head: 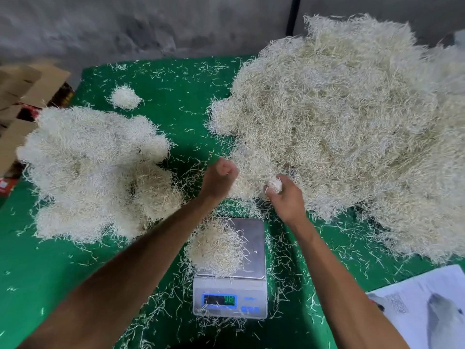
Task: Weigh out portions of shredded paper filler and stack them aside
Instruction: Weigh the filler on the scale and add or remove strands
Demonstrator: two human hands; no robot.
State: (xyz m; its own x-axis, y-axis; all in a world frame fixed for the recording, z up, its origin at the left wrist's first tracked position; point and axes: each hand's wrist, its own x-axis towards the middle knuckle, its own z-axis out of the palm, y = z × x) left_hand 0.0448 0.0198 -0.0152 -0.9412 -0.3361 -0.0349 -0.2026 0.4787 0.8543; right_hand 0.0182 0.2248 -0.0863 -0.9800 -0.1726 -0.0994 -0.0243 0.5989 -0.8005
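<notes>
A white digital scale [254,250] stands near the front of the green table [176,117], its display lit. A small portion of shredded paper [216,248] lies on the left of its steel platform. Beyond it, at the near edge of the big loose heap of shredded paper [352,122], my right hand [286,197] pinches a small tuft of shreds [275,183]. My left hand [221,177] hovers beside it with its fingers curled and nothing visible in them. Weighed portions [95,172] are piled at the left.
A lone small clump [125,97] lies behind the left stack. Cardboard boxes [22,96] stand off the table's left edge. Printed paper sheets [427,308] lie at the front right corner. Stray shreds litter the green cloth around the scale.
</notes>
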